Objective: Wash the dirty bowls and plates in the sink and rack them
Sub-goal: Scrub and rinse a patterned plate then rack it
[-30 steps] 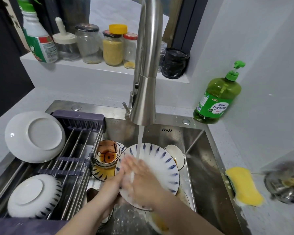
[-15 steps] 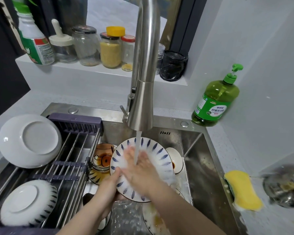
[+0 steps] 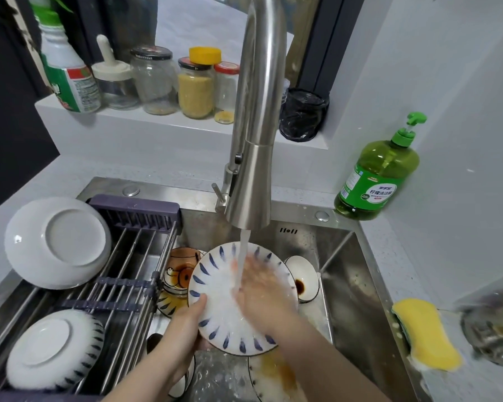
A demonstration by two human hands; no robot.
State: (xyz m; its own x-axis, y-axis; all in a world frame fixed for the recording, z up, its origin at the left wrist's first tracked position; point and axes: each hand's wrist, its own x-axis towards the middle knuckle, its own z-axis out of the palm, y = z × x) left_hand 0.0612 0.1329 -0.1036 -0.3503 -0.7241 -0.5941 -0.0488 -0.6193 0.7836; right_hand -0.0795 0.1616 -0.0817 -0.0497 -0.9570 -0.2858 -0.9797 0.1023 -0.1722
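Glass jars (image 3: 154, 82) line the ledge (image 3: 163, 124), green soap bottle (image 3: 378, 175) farther right.

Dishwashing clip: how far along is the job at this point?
Done: a white bowl and a blue-dashed bowl lie upside down on the rack. In hand: the left hand holds a blue-dashed plate by its rim under the running tap while the right hand rubs its face. Left: a cartoon bowl, a small sauce-stained bowl and an orange-smeared plate sit in the sink.
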